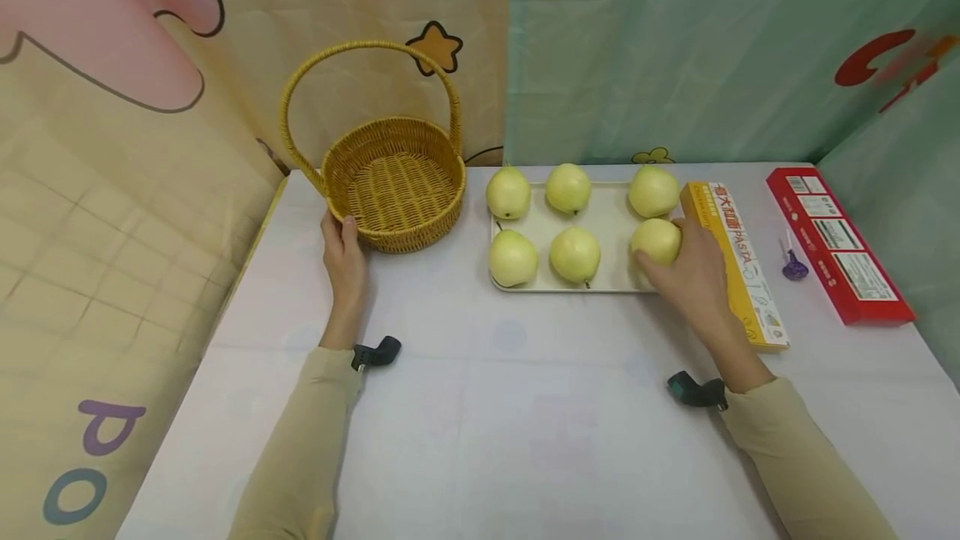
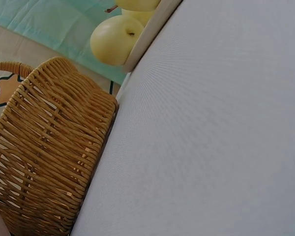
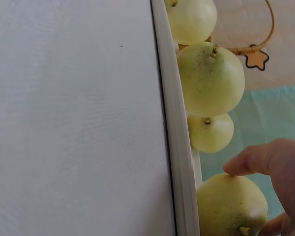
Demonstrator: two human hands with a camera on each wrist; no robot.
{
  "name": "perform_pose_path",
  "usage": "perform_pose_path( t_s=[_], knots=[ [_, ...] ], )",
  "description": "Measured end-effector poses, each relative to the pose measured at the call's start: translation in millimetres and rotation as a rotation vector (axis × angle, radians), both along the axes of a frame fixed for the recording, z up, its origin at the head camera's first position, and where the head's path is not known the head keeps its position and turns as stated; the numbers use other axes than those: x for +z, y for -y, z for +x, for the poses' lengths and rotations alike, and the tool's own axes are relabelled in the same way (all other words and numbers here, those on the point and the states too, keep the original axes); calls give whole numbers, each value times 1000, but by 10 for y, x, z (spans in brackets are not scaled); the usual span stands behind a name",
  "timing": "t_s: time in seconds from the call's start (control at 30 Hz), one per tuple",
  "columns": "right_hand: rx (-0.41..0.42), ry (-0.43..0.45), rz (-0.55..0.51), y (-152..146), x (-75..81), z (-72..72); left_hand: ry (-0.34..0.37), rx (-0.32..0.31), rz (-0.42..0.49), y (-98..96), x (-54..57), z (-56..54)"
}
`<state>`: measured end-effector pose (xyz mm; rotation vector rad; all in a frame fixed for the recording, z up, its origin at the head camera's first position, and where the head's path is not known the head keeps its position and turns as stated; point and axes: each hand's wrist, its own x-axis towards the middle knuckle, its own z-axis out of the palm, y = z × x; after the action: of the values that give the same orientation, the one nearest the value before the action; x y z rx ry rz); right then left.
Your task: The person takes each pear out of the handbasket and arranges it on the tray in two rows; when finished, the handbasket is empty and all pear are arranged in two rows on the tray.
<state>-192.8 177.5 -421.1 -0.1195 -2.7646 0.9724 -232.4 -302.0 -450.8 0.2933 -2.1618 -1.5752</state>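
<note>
A golden wicker basket (image 1: 401,236) with a tall arched handle stands at the back left, nothing inside it. My left hand (image 1: 345,265) holds its near left rim, thumb at the edge; some fingers are hidden by the wall. On a shallow cream tray (image 1: 540,250) sit several pale yellow-green pears (image 1: 575,255) in two rows. My right hand (image 1: 693,273) grips the pear at the tray's near right corner (image 1: 656,241), thumb on one side and fingers on the other. In the right wrist view the thumb presses this pear (image 3: 231,204) close beside the tray rim (image 3: 174,118).
Right of the tray lies a yellow and white pasta box (image 1: 738,265). Farther right are a purple-wrapped lollipop (image 1: 795,266) and a red box (image 1: 840,244). Printed curtains (image 1: 675,48) hang behind the white-covered table (image 1: 480,423).
</note>
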Motion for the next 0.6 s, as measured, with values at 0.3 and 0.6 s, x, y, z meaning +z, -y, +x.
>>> perform_pose_path(
  t_s=[0.3, 0.6],
  knots=[
    [19, -30, -3, -4, 1, -8, 3, -3, 6, -11, 9, 11],
    [22, -136, -26, -2, -9, -30, 1, -4, 1, -12, 5, 5]
  ],
)
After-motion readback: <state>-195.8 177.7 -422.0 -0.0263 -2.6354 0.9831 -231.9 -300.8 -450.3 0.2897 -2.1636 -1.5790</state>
